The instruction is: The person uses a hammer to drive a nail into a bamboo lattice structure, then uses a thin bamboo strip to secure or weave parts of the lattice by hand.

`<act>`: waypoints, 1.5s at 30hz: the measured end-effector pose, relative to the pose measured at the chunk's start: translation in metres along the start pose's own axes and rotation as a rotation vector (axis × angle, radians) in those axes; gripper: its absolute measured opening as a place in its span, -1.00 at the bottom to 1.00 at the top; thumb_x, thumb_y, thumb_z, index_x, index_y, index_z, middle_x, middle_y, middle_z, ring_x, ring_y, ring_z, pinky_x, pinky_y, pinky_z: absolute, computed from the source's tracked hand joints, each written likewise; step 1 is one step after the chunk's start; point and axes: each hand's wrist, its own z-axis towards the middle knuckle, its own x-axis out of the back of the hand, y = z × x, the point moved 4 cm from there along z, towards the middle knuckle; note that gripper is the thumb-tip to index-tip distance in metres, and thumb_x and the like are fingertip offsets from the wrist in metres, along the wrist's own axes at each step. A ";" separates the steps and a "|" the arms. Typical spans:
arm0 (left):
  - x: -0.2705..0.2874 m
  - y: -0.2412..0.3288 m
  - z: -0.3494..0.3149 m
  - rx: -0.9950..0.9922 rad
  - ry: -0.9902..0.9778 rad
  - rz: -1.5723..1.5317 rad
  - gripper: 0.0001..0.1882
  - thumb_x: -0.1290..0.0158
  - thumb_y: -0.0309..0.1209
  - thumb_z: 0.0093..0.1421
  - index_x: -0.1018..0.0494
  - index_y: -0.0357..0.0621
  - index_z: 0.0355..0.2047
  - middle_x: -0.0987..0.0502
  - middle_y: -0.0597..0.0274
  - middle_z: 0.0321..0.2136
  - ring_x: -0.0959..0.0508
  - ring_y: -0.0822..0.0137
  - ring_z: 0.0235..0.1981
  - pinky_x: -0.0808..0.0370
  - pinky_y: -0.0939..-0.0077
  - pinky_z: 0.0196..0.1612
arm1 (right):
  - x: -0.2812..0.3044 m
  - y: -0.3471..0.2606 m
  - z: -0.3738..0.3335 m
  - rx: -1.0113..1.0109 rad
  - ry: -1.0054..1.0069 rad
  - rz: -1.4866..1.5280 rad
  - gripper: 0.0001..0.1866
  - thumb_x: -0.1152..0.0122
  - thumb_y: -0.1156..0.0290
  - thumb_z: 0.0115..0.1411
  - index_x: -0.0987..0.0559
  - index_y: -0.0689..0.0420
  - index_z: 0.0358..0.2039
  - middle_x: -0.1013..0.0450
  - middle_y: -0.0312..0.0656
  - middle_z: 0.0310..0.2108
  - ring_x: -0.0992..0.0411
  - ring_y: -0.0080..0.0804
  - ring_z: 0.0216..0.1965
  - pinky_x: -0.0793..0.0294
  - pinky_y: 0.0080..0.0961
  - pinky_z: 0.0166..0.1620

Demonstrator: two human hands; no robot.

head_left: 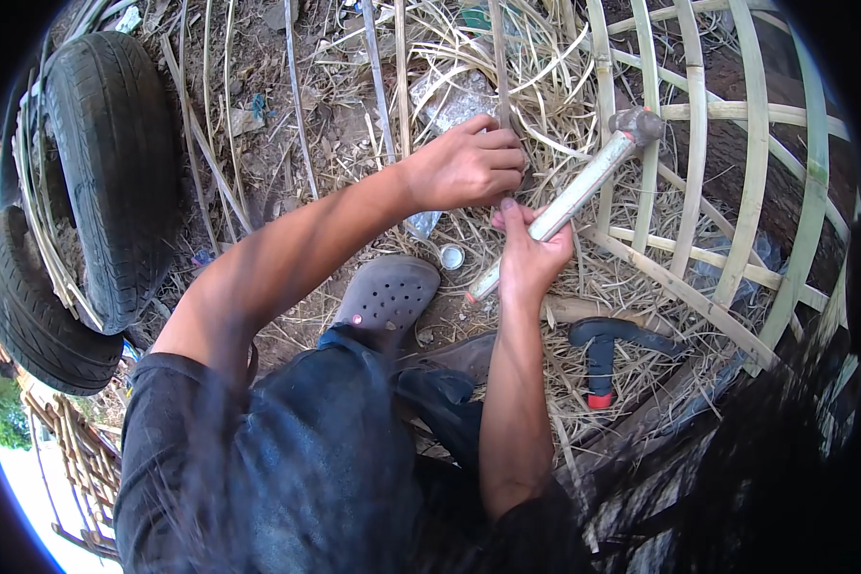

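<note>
My left hand (467,165) is closed round the lower part of a thin bamboo strip (501,67) that runs up to the far edge. Just below it, my right hand (531,253) grips a hammer (580,193) by its pale, worn handle. The hammer lies slantwise, its grey metal head (637,125) up to the right near a woven bamboo lattice (695,143). My right thumb and fingertips come close to the strip's lower end; whether they also pinch it is hidden.
Two black tyres (115,182) stand at the left. A dark hooked tool with a red end (600,368) lies on straw and bamboo shavings near my right forearm. A small white cap (452,256) sits beside my grey clog (388,292). A stone (456,99) lies beyond my left hand.
</note>
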 end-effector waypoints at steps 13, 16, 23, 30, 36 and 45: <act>-0.005 -0.003 0.000 0.041 -0.022 -0.078 -0.82 -0.24 -0.31 -0.15 -0.51 -0.03 -0.52 -0.47 0.42 -0.35 -0.42 0.32 -0.16 -0.29 0.35 -0.08 | 0.023 -0.001 -0.013 -0.081 -0.012 -0.119 -0.76 -0.30 0.52 0.11 -0.36 0.24 -0.38 -0.47 -0.16 -0.55 -0.46 -0.53 -0.57 -0.38 -0.70 -0.63; -0.008 -0.002 0.001 0.056 -0.017 -0.118 -0.82 -0.26 -0.32 -0.13 -0.50 -0.06 -0.53 -0.46 0.41 -0.35 -0.42 0.30 -0.15 -0.28 0.36 -0.08 | 0.056 0.027 -0.031 -0.104 -0.007 -0.153 -0.75 -0.35 0.42 0.08 -0.41 0.22 -0.47 -0.44 -0.24 -0.61 -0.40 -0.52 -0.63 -0.32 -0.61 -0.60; -0.011 -0.005 0.000 0.059 0.017 -0.174 -0.81 -0.27 -0.35 -0.14 -0.50 -0.10 -0.54 -0.47 0.38 -0.35 -0.41 0.26 -0.12 -0.27 0.34 -0.07 | 0.098 0.051 -0.082 0.012 -0.140 -0.468 -0.74 -0.34 0.37 0.05 -0.48 0.26 -0.57 -0.42 -0.18 -0.64 -0.38 -0.42 -0.61 -0.36 -0.44 -0.46; -0.012 -0.004 0.002 0.055 0.032 -0.197 -0.82 -0.26 -0.42 -0.19 -0.49 -0.11 -0.54 -0.46 0.37 -0.34 -0.40 0.26 -0.10 -0.28 0.35 -0.06 | 0.105 0.065 -0.096 0.010 -0.253 -0.515 -0.76 -0.29 0.34 0.06 -0.48 0.24 -0.55 -0.40 -0.15 -0.67 -0.38 -0.40 -0.62 -0.36 -0.41 -0.48; -0.009 -0.005 0.000 0.061 0.018 -0.176 -0.81 -0.26 -0.43 -0.21 -0.49 -0.11 -0.53 -0.46 0.37 -0.34 -0.40 0.25 -0.12 -0.28 0.36 -0.07 | 0.093 0.044 -0.077 0.061 -0.299 -0.512 -0.76 -0.27 0.34 0.07 -0.47 0.25 -0.54 -0.38 -0.17 -0.69 -0.36 -0.41 -0.64 -0.36 -0.42 -0.50; -0.011 -0.006 0.003 0.053 0.010 -0.170 -0.81 -0.26 -0.40 -0.20 -0.50 -0.08 -0.53 -0.47 0.38 -0.34 -0.41 0.26 -0.13 -0.29 0.35 -0.07 | 0.101 0.049 -0.073 0.041 -0.352 -0.510 -0.78 -0.26 0.37 0.06 -0.48 0.25 -0.52 -0.39 -0.18 -0.65 -0.36 -0.44 -0.60 -0.37 -0.45 -0.46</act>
